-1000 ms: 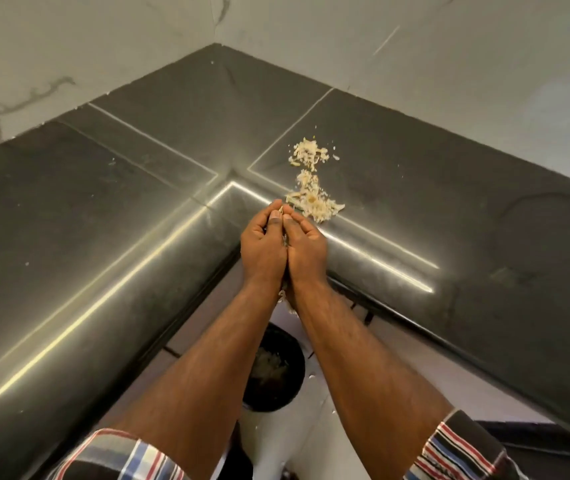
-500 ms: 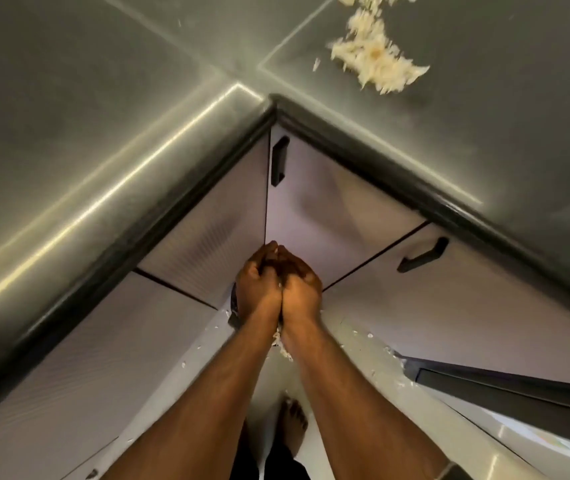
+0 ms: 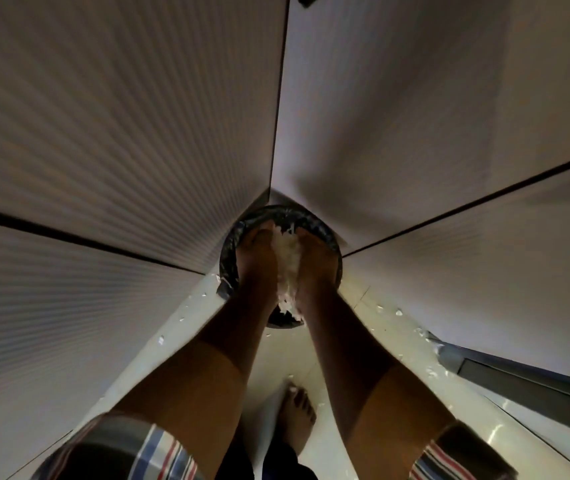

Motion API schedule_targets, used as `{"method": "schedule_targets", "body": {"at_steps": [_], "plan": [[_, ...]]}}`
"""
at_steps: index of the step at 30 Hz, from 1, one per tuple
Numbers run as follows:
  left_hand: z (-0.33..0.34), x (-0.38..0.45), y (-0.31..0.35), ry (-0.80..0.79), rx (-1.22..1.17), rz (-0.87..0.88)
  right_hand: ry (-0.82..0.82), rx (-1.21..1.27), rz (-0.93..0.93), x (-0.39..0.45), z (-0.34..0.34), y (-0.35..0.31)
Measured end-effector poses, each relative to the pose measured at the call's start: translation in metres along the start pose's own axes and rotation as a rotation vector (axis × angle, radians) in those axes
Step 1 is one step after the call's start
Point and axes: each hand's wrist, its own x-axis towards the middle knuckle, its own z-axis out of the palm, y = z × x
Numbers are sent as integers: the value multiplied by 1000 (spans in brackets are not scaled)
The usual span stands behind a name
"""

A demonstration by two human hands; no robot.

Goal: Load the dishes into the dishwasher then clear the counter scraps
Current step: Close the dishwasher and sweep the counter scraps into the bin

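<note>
Both hands, left hand (image 3: 255,252) and right hand (image 3: 314,254), lowered scraps (image 3: 287,261) into bin (image 3: 229,251) (black-lined).

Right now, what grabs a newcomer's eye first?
Dead centre, the left hand and right hand are parted over a black-lined bin in the cabinet corner, with pale food scraps between them. White crumbs dot the floor, and a bare foot shows below.

Pale shredded scraps (image 3: 287,268), loose clump, between two parted hands, over black-lined round bin (image 3: 231,244) in floor corner.
</note>
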Motion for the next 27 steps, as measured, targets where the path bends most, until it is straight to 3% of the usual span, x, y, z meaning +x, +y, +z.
{"method": "schedule_targets", "body": {"at_steps": [5, 10, 15, 20, 22, 25, 27], "plan": [[-3, 43, -41, 128, -221, -93, 112, 61, 68, 23, -2, 20], [0, 24, -42, 141, -298, -135, 39, -46, 37, 10, -1, 22], [-2, 21, -46, -144, -261, -276, -52, -269, -107, -2, 11, 26], [-6, -2, -13, -252, -359, -305, -74, -465, -196, -13, 11, 18], [-9, -10, -4, -181, -309, -321, -121, -492, -221, -30, 13, 9], [-11, -43, 12, -272, -315, -298, -160, -619, -252, -50, 6, 1], [-17, -57, 19, -317, -232, -185, -155, -768, -338, -61, -2, -8]]}}
